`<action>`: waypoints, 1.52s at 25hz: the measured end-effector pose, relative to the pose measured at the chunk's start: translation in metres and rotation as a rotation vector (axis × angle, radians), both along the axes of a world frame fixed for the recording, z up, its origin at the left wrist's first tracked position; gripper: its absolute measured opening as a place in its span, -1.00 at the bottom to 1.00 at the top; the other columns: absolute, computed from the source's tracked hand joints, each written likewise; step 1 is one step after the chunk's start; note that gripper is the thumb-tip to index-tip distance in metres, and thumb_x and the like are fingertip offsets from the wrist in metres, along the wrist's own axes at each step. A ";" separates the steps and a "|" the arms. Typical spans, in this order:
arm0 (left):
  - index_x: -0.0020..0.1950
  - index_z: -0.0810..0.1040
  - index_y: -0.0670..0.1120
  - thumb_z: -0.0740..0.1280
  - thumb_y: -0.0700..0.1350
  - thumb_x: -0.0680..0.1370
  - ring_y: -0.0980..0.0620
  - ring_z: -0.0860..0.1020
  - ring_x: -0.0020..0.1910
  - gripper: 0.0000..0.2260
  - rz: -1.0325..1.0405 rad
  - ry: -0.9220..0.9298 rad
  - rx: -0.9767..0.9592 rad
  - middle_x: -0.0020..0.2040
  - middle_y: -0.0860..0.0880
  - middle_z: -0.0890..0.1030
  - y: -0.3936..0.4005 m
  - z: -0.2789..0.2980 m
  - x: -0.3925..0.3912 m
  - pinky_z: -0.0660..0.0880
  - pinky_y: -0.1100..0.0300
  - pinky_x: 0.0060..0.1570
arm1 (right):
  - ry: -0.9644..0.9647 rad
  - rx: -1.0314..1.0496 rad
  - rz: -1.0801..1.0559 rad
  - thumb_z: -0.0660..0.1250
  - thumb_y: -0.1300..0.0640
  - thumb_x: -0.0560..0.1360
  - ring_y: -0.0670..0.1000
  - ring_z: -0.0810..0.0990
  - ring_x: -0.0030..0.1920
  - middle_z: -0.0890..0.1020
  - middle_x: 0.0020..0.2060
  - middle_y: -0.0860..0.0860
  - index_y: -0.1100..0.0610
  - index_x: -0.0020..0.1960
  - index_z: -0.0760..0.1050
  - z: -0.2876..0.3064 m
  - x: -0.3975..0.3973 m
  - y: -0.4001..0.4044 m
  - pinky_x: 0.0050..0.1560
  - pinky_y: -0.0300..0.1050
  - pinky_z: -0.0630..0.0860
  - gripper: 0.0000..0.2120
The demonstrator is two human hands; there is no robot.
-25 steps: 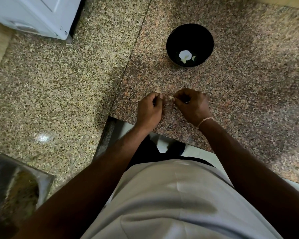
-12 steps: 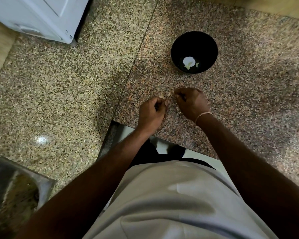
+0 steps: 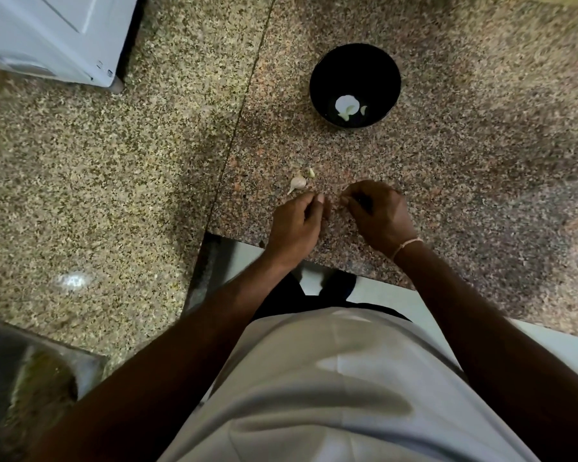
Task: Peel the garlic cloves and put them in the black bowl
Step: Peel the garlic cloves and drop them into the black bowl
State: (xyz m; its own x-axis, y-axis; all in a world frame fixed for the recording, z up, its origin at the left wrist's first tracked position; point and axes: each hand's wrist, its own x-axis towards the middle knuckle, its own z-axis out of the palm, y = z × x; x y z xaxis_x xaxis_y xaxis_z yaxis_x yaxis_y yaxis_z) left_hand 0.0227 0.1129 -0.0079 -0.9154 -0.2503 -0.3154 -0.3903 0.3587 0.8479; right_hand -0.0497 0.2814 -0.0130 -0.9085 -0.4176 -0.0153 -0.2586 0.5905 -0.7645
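A garlic clove point(image 3: 297, 182) has been uncovered just beyond the left hand point(image 3: 297, 221) fingers point(image 3: 320, 199), stem slanting toward them; both hands' curled fingers hide any contents.

Head view, steeply down, close.

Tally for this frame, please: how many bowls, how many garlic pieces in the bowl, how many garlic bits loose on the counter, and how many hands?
Black bowl: 1
Pale garlic pieces in the bowl: 2, possibly more
Garlic bits loose on the counter: 2
Hands: 2, left hand and right hand
Total: 7
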 end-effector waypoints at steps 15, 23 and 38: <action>0.06 0.64 -0.16 0.40 -0.34 0.53 0.00 0.63 -0.15 -0.85 0.063 -0.149 -0.283 -0.10 0.00 0.66 0.008 0.003 -0.014 0.63 0.09 -0.19 | 0.046 0.286 -0.058 0.32 0.48 0.40 0.24 0.62 0.04 0.63 0.07 0.22 0.20 0.23 0.65 -0.009 -0.005 -0.007 0.01 -0.07 0.54 -0.54; 0.04 0.67 -0.13 0.38 -0.29 0.56 -0.06 0.64 -0.06 -0.87 0.089 -0.268 -0.240 -0.07 -0.02 0.67 -0.009 0.006 0.001 0.57 0.11 -0.05 | 0.025 0.277 0.034 0.55 0.16 0.38 0.22 0.54 0.09 0.56 0.09 0.15 0.17 0.23 0.59 -0.017 0.028 -0.014 0.05 0.03 0.57 -0.57; 0.05 0.69 -0.16 0.38 -0.36 0.55 -0.01 0.67 -0.15 -0.83 0.063 -0.245 -0.088 -0.07 -0.05 0.70 0.031 0.004 -0.019 0.67 0.12 -0.21 | 0.083 0.216 -0.141 0.37 0.29 0.53 0.21 0.59 -0.16 0.58 -0.06 0.17 0.21 0.04 0.64 -0.017 0.029 0.009 -0.16 -0.03 0.52 -0.88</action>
